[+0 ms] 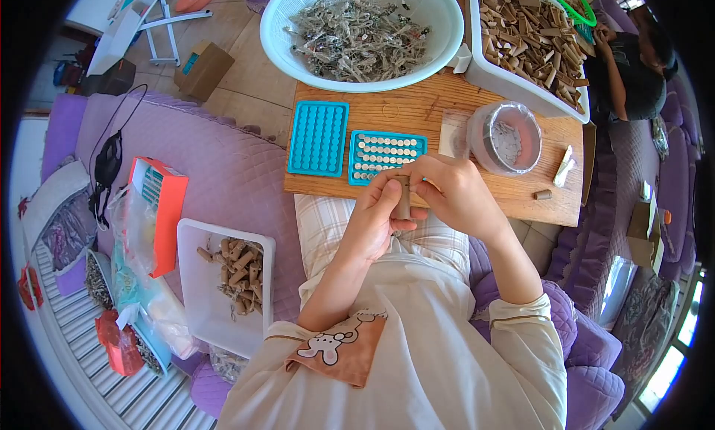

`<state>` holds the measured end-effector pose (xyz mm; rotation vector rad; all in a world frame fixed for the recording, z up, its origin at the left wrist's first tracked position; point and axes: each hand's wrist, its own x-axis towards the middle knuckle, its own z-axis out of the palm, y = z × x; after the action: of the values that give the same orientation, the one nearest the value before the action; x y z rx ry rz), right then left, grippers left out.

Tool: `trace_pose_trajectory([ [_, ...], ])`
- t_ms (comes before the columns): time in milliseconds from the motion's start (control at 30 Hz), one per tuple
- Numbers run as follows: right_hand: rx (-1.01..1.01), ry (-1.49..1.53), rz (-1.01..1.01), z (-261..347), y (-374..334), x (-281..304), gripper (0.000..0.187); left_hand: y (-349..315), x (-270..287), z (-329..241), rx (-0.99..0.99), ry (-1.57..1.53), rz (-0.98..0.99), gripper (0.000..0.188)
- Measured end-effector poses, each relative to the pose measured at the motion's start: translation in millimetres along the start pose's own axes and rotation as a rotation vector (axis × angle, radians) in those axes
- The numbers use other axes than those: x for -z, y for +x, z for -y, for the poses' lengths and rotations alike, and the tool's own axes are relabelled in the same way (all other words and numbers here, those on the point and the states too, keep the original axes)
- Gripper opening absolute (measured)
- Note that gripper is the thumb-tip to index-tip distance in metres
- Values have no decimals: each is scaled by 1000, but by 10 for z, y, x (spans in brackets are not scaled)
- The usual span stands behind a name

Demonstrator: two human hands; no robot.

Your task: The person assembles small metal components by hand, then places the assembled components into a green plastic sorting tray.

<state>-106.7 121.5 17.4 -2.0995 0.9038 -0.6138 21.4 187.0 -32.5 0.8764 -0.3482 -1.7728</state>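
My left hand (377, 210) is wrapped round a short brown tube-like casing (404, 199), held upright above my lap. My right hand (453, 193) is closed in a pinch at the casing's upper side; whatever its fingertips hold is hidden. Just beyond my hands, on the table's near edge, lies a blue tray (388, 142) with rows of small round silver pieces like button cells. A second blue tray (318, 138) with bare hollows sits to its left. At right stands a clear-lined round tub (509, 137) with thin metal bits inside.
The wooden table (417, 102) carries a pale basin (279, 46) of clear and metal parts and a white bin (484, 69) of brown casings. A loose casing (543, 195) lies at right. Left, a white bin (195, 311) and orange box (170, 221) rest on the sofa. Another person (640, 69) sits far right.
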Motion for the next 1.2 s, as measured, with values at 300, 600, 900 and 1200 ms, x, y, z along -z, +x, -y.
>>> trace_pose_trajectory([
  [300, 11, -31, 90, 21, 51, 156, 8, 24, -51, -37, 36, -13, 11, 38],
  [600, 10, -34, -48, 93, -9, 76, 8, 22, -44, -75, 80, -151, 87, 38],
  [900, 34, -31, -35, 38, -12, -15, 7, 59, -17, -4, 25, -132, 119, 35],
  [1200, 43, -20, 50, -107, -20, -30, 8, 67, 35, 34, 81, -60, 45, 34],
])
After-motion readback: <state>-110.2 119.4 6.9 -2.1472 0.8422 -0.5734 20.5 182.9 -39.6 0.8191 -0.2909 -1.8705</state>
